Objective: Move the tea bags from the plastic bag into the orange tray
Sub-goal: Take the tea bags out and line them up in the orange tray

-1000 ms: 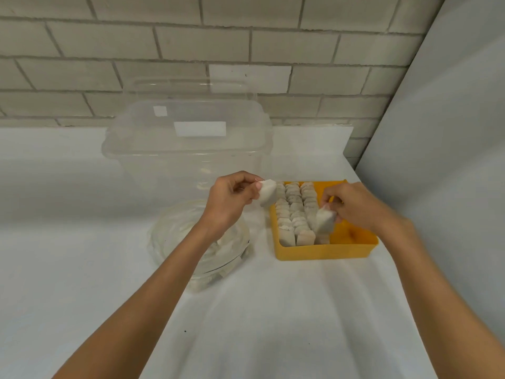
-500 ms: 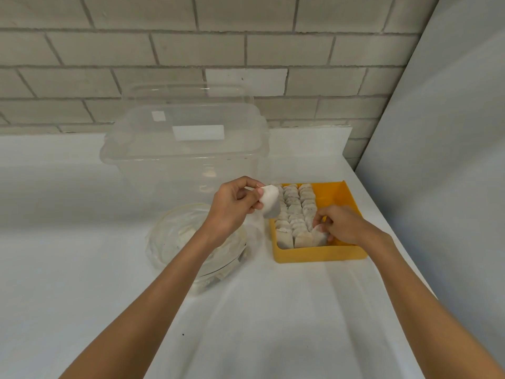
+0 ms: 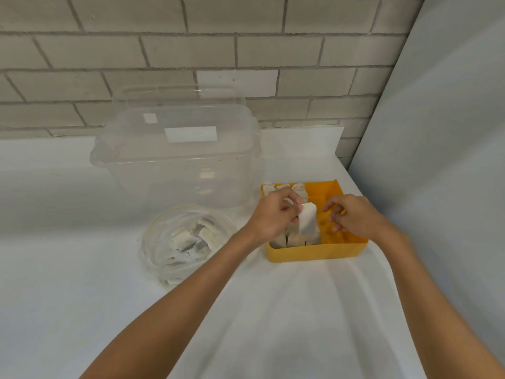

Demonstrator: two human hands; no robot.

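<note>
Head view: tea bag (image 3: 307, 221) is pinched by left hand (image 3: 273, 214) above orange tray (image 3: 314, 253) for slotting; right hand (image 3: 352, 217) is relaxed, empty

A clear lidded tub (image 3: 177, 160) stands on the white table (image 3: 273, 310) before a brick wall (image 3: 191, 50).

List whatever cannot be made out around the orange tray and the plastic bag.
Head view: rows of tea bags in the orange tray, mostly covered by the left hand and the held tea bag; uncountable.
Head view: loose tea bags in the plastic bag, blurred behind crumpled, glaring film.
Head view: whether the right hand touches the tray floor; its own fingers hide that.
Head view: the label on the clear bin, too small to read.
</note>
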